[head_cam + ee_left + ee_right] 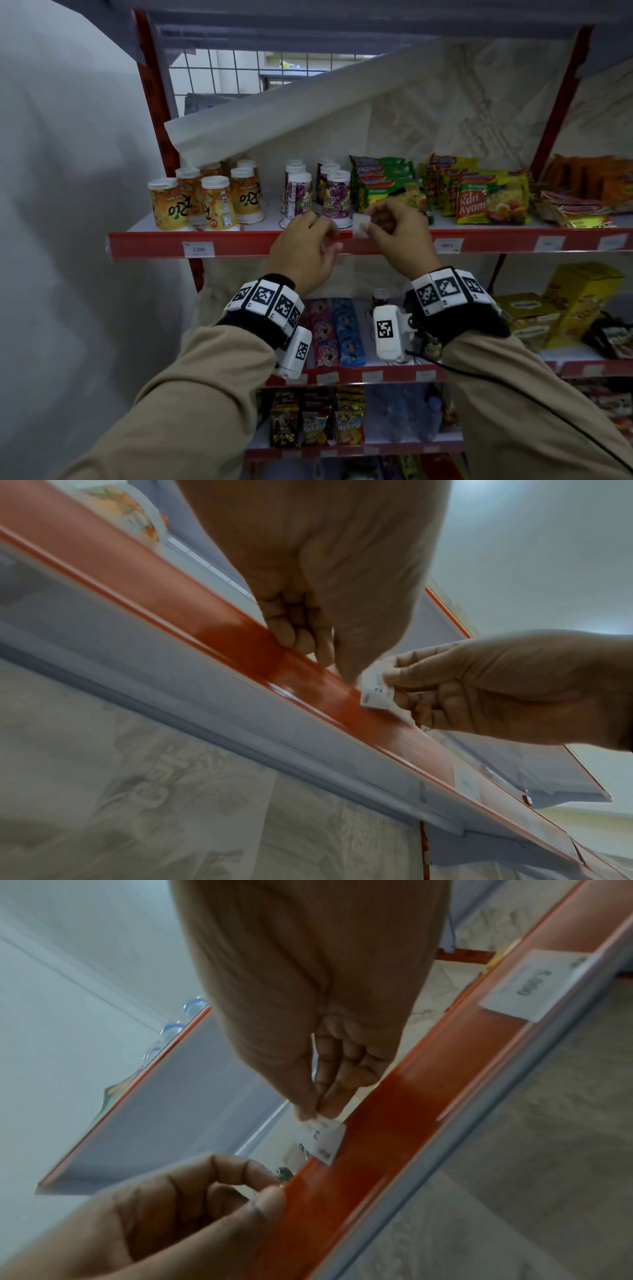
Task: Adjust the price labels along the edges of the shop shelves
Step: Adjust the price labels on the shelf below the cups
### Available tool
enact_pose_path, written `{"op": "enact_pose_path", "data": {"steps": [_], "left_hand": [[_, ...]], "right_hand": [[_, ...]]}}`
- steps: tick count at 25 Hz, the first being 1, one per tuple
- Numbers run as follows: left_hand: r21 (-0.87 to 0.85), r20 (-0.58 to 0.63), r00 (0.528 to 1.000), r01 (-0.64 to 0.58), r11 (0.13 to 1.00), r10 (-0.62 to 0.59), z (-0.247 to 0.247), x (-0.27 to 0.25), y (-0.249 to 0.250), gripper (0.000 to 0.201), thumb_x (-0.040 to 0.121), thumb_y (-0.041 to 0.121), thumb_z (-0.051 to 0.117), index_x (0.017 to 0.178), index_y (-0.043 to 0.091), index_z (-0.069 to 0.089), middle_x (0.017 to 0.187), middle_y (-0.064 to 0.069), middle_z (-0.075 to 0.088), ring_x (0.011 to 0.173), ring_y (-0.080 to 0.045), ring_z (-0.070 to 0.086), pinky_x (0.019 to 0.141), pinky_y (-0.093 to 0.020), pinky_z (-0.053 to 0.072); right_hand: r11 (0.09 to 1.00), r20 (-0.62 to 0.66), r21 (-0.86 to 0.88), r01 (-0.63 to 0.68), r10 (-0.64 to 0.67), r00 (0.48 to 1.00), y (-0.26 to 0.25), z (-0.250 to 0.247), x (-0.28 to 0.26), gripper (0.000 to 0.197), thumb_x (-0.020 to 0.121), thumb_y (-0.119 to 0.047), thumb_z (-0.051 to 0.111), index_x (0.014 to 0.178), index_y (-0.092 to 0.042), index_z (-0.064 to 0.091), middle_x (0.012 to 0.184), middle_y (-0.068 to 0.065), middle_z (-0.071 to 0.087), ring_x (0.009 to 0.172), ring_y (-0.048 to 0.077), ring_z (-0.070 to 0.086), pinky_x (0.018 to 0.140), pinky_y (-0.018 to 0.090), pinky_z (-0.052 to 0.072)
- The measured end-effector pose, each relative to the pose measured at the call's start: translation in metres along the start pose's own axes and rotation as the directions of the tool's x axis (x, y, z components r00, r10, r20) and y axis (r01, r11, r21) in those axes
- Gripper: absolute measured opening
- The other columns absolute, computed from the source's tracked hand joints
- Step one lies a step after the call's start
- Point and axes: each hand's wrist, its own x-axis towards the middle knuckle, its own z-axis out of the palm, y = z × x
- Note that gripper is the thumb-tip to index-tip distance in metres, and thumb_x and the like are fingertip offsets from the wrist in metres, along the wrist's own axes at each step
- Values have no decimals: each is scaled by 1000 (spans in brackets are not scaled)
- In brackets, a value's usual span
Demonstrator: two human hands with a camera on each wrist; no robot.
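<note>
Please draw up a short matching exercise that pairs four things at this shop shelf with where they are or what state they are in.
Things:
1. Loose price label
2. Left hand
3. Orange drink cups
4. Kari Ayam noodle packets

Places or states:
A. Standing at the left end of the upper shelf
B. Pinched in the fingers of the right hand above the red rail
C. Fingertips on the top edge of the red rail
D. Stacked on the right part of the upper shelf

Pairs: 1-B, 2-C, 3-A, 4-D
</note>
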Motion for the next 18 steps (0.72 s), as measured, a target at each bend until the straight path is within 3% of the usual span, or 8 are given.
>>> {"op": "enact_pose_path", "data": {"steps": [3, 6, 10, 14, 18], "left_hand": [[-107, -49, 998, 28, 994, -34, 2, -2, -1, 34, 90, 43, 58, 112, 17, 58, 87, 5, 56, 89, -12, 49, 71, -25, 35], [-119, -79, 995, 53, 991, -63, 6, 0, -1, 32, 94, 42, 52, 110, 16, 60, 90, 1, 58, 91, -17, 51, 70, -25, 33], [-71, -92, 993, 69, 995, -75, 11, 1, -2, 20, 94, 30, 56, 97, 10, 61, 90, -6, 54, 89, -25, 50, 66, -28, 31], [-75, -57, 995, 78, 994, -82, 8, 1, -2, 17, 93, 27, 56, 95, 11, 61, 90, -4, 52, 90, -24, 48, 67, -29, 31], [-2, 13, 999, 48, 999, -47, -5, 2, -2, 16, 91, 30, 57, 100, 16, 56, 95, 0, 55, 94, -20, 49, 74, -32, 40]], "right_hand": [[949, 14, 297, -102, 102, 995, -3, 5, -4, 22, 85, 0, 65, 100, -12, 56, 89, 5, 65, 81, 17, 65, 72, 27, 55], [911, 73, 391, -135, 116, 991, -5, 13, -9, 17, 86, 3, 62, 101, -4, 58, 97, 20, 64, 87, 24, 62, 81, 35, 53], [965, 94, 254, -63, 40, 995, -6, 14, -11, 11, 87, -4, 64, 97, -3, 61, 93, 18, 66, 83, 30, 63, 78, 40, 52], [990, 54, -77, 119, -115, 992, -7, 5, -7, 4, 88, -15, 63, 91, -15, 65, 79, -4, 64, 72, 13, 61, 67, 32, 51], [988, -9, -66, 138, -139, 990, -7, 7, 1, 6, 89, -13, 62, 90, -17, 65, 84, -5, 65, 81, 10, 60, 75, 34, 53]]}}
